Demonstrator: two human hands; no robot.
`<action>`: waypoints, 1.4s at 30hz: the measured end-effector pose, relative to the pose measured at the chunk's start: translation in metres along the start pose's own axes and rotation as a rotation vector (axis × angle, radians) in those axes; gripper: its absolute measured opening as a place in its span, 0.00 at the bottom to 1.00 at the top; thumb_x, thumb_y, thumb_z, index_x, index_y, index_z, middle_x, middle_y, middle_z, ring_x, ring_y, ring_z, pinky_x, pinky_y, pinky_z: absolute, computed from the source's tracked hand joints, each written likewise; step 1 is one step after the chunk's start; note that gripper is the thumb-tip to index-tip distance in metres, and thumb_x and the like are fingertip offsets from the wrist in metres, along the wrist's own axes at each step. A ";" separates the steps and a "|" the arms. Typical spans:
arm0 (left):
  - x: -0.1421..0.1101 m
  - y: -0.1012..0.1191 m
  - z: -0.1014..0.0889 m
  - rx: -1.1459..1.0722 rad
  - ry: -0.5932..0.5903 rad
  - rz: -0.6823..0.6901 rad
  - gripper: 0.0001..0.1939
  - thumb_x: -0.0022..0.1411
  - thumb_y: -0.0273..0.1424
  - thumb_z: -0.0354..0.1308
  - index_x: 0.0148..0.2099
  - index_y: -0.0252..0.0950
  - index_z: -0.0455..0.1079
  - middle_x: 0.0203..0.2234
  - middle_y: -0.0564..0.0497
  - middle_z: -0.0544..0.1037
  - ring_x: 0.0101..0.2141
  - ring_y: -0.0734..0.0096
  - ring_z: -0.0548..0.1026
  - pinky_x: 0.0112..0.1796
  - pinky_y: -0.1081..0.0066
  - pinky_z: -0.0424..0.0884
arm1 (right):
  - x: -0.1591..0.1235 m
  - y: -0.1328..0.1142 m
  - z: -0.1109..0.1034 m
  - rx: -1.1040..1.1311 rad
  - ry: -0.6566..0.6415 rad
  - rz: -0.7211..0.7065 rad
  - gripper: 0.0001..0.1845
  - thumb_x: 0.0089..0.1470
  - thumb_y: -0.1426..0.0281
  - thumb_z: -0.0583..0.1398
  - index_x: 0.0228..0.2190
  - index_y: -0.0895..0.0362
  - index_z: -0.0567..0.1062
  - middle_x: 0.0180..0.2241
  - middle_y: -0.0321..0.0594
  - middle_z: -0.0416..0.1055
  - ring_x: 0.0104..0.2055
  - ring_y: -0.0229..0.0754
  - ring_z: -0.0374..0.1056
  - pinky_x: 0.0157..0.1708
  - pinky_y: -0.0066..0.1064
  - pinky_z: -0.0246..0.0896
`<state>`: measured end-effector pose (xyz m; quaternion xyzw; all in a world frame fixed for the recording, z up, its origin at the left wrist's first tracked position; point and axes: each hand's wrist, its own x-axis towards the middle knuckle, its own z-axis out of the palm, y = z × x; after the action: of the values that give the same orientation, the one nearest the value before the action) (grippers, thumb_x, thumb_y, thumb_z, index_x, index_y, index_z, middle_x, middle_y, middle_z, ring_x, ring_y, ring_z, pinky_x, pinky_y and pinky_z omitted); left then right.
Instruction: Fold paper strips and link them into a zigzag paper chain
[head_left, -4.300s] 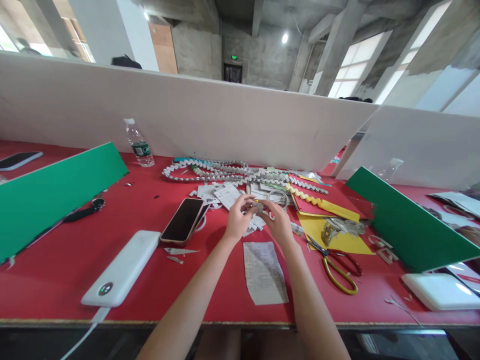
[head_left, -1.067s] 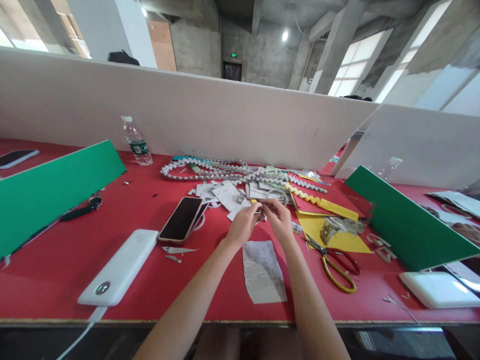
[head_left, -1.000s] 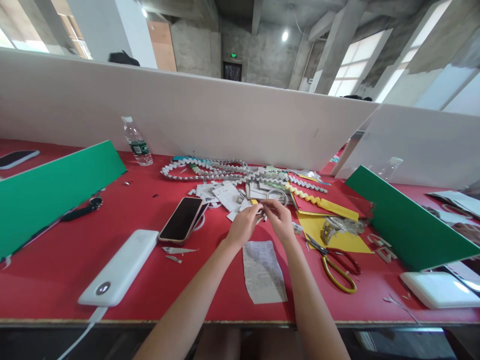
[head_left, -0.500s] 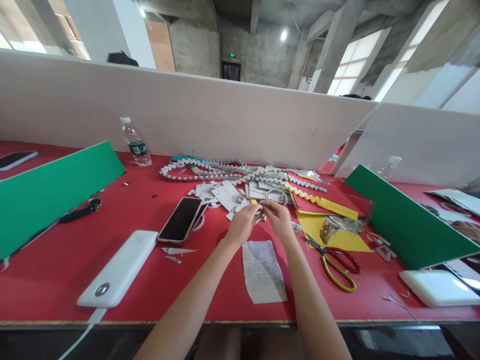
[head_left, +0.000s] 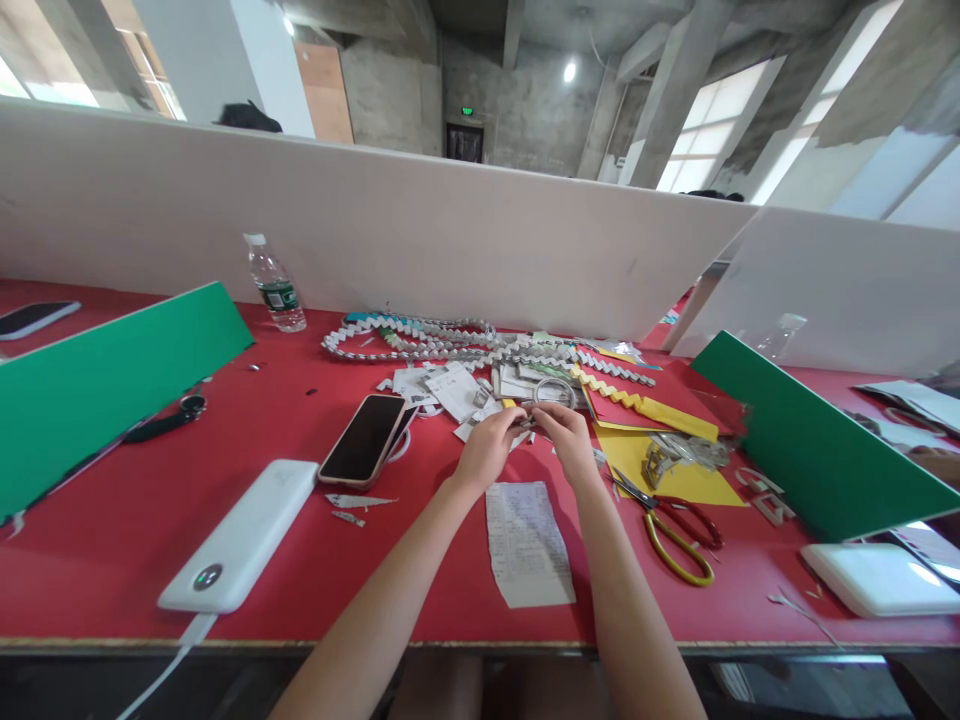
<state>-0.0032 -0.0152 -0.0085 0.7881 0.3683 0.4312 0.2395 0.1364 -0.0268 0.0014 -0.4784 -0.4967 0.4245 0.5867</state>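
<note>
My left hand (head_left: 484, 445) and my right hand (head_left: 568, 437) meet above the middle of the table, fingertips pinched together. Between them is a small greyish piece of paper (head_left: 528, 423), folded as far as I can see and mostly covered by the fingers. Just behind lie loose paper scraps (head_left: 454, 390) and a coil of pale strip (head_left: 553, 392). Farther back stretches a long zigzag chain of folded paper (head_left: 420, 347), with a yellow zigzag strip (head_left: 637, 402) at its right. A creased sheet of printed paper (head_left: 529, 545) lies flat between my forearms.
Scissors (head_left: 664, 525) with red and yellow handles lie partly open at right. Left are a phone (head_left: 364, 440), a white power bank (head_left: 240, 537) with its cable, and a water bottle (head_left: 275, 287). Green boards (head_left: 817, 440) flank the place; a white partition (head_left: 450, 235) stands behind.
My fingertips have shifted slightly against each other around the small paper piece, and my right hand sits a little farther right. The view has moved very slightly; the table things lie as before.
</note>
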 end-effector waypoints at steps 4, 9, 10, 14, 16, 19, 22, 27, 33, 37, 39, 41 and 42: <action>0.000 0.000 0.000 -0.009 0.058 -0.014 0.09 0.60 0.26 0.48 0.41 0.40 0.67 0.35 0.49 0.76 0.36 0.67 0.73 0.38 0.69 0.67 | -0.001 -0.002 -0.002 0.048 -0.040 0.030 0.13 0.43 0.61 0.62 0.28 0.58 0.76 0.28 0.40 0.74 0.31 0.41 0.71 0.37 0.35 0.68; 0.000 0.000 0.000 0.047 0.106 0.000 0.10 0.61 0.25 0.46 0.41 0.38 0.67 0.36 0.48 0.75 0.39 0.66 0.72 0.40 0.67 0.66 | 0.002 0.001 -0.007 -0.049 -0.094 -0.005 0.15 0.44 0.60 0.62 0.30 0.58 0.75 0.29 0.41 0.75 0.33 0.43 0.71 0.36 0.34 0.66; 0.000 0.000 0.000 0.033 0.115 -0.006 0.10 0.61 0.24 0.46 0.41 0.38 0.67 0.37 0.48 0.75 0.39 0.66 0.72 0.41 0.67 0.66 | 0.002 0.001 -0.008 -0.060 -0.087 -0.023 0.15 0.45 0.60 0.61 0.31 0.58 0.76 0.29 0.42 0.75 0.33 0.43 0.71 0.36 0.34 0.66; 0.003 0.001 -0.003 -0.151 0.180 -0.092 0.10 0.59 0.24 0.47 0.40 0.37 0.66 0.35 0.49 0.75 0.36 0.68 0.73 0.38 0.69 0.68 | 0.002 -0.001 -0.007 -0.056 -0.088 -0.119 0.14 0.50 0.61 0.57 0.34 0.57 0.75 0.34 0.43 0.75 0.38 0.44 0.71 0.40 0.35 0.66; 0.005 0.000 -0.005 -0.267 0.223 -0.151 0.08 0.59 0.25 0.48 0.40 0.37 0.66 0.34 0.49 0.75 0.35 0.69 0.73 0.36 0.71 0.68 | 0.000 -0.003 -0.005 -0.112 -0.134 -0.181 0.14 0.50 0.63 0.59 0.38 0.55 0.74 0.37 0.42 0.75 0.39 0.44 0.71 0.40 0.35 0.66; 0.008 -0.003 -0.008 -0.406 0.271 -0.236 0.07 0.57 0.28 0.50 0.38 0.35 0.66 0.33 0.48 0.74 0.34 0.70 0.73 0.33 0.73 0.69 | -0.002 -0.002 0.001 -0.265 -0.169 -0.308 0.18 0.47 0.67 0.61 0.43 0.54 0.72 0.41 0.42 0.73 0.41 0.44 0.70 0.42 0.36 0.65; 0.010 -0.005 -0.011 -0.509 0.275 -0.330 0.08 0.55 0.31 0.53 0.38 0.35 0.67 0.30 0.49 0.74 0.29 0.72 0.72 0.27 0.75 0.67 | -0.004 0.000 0.005 -0.427 -0.123 -0.421 0.18 0.49 0.69 0.60 0.45 0.52 0.71 0.42 0.42 0.72 0.41 0.44 0.70 0.43 0.36 0.64; 0.011 -0.001 -0.015 -0.558 0.247 -0.401 0.10 0.55 0.34 0.54 0.38 0.35 0.69 0.25 0.51 0.74 0.23 0.75 0.69 0.20 0.77 0.62 | -0.008 0.000 0.009 -0.613 -0.026 -0.533 0.16 0.53 0.69 0.57 0.45 0.50 0.70 0.42 0.41 0.72 0.44 0.44 0.68 0.45 0.36 0.62; 0.012 -0.001 -0.016 -0.518 0.267 -0.321 0.09 0.56 0.33 0.54 0.37 0.34 0.69 0.27 0.51 0.75 0.28 0.73 0.72 0.27 0.75 0.66 | -0.009 0.001 0.011 -0.650 0.019 -0.611 0.15 0.54 0.69 0.56 0.45 0.50 0.70 0.44 0.41 0.71 0.47 0.44 0.65 0.47 0.36 0.60; 0.012 -0.003 -0.015 -0.506 0.278 -0.303 0.09 0.56 0.33 0.55 0.37 0.34 0.69 0.26 0.51 0.75 0.29 0.71 0.73 0.29 0.73 0.67 | -0.009 0.002 0.013 -0.683 0.050 -0.654 0.14 0.55 0.68 0.55 0.45 0.50 0.70 0.42 0.42 0.71 0.46 0.44 0.65 0.47 0.37 0.59; 0.012 -0.003 -0.014 -0.512 0.285 -0.294 0.09 0.56 0.34 0.55 0.37 0.34 0.69 0.25 0.51 0.75 0.29 0.70 0.73 0.30 0.73 0.68 | -0.009 0.002 0.013 -0.692 0.058 -0.677 0.14 0.56 0.69 0.55 0.45 0.51 0.70 0.42 0.42 0.72 0.46 0.44 0.65 0.47 0.37 0.59; 0.012 -0.002 -0.014 -0.526 0.290 -0.289 0.09 0.56 0.33 0.55 0.37 0.34 0.69 0.26 0.51 0.75 0.29 0.70 0.73 0.30 0.73 0.68 | -0.009 0.001 0.014 -0.705 0.066 -0.691 0.14 0.56 0.69 0.54 0.45 0.51 0.70 0.42 0.42 0.72 0.46 0.44 0.65 0.46 0.37 0.59; 0.012 -0.002 -0.014 -0.533 0.291 -0.287 0.09 0.56 0.33 0.55 0.37 0.34 0.69 0.26 0.51 0.75 0.29 0.70 0.73 0.30 0.73 0.68 | -0.009 0.001 0.014 -0.711 0.071 -0.696 0.14 0.56 0.69 0.54 0.45 0.51 0.70 0.41 0.42 0.72 0.45 0.44 0.65 0.46 0.37 0.59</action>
<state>-0.0113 -0.0036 0.0034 0.5679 0.3801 0.5821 0.4406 0.1216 -0.0338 -0.0007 -0.4687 -0.7206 -0.0088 0.5109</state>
